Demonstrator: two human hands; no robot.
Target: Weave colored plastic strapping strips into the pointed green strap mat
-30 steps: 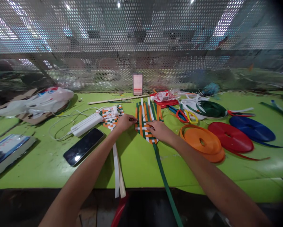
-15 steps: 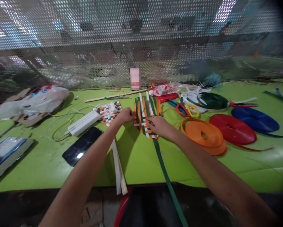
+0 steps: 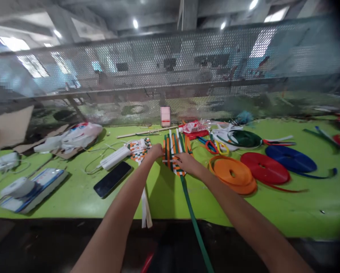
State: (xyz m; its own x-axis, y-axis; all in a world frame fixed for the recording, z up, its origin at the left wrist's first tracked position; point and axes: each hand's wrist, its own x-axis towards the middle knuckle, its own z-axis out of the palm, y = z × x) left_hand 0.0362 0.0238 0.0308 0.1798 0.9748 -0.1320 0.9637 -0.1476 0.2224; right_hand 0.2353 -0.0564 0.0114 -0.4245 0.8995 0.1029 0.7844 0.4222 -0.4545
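A woven piece of orange, green and white strips (image 3: pixel 172 151) lies at the middle of the green table, its loose strip ends pointing away from me. My left hand (image 3: pixel 157 151) is closed at its left edge, the fingertips partly hidden. On its right side rests my right hand (image 3: pixel 186 162), thumb and fingers bent over the weave and slightly apart. A long green strip (image 3: pixel 193 216) runs from its near tip over the table edge. Left of my left hand sits another woven piece (image 3: pixel 136 149), with white strips (image 3: pixel 146 212) hanging nearer me.
Orange (image 3: pixel 229 174), red (image 3: pixel 265 167) and blue (image 3: pixel 290 158) strip coils lie right. Scissors (image 3: pixel 221 147) and a green coil (image 3: pixel 245 138) are behind them. Left are a dark phone (image 3: pixel 112 180), a white power strip (image 3: pixel 115 158) and a plastic bag (image 3: pixel 81 137). A mesh screen (image 3: pixel 147 76) stands behind.
The camera view has tilted up and turned left, so more of the ceiling and left table shows. Both hands remain at the woven piece; my right fingers have shifted slightly.
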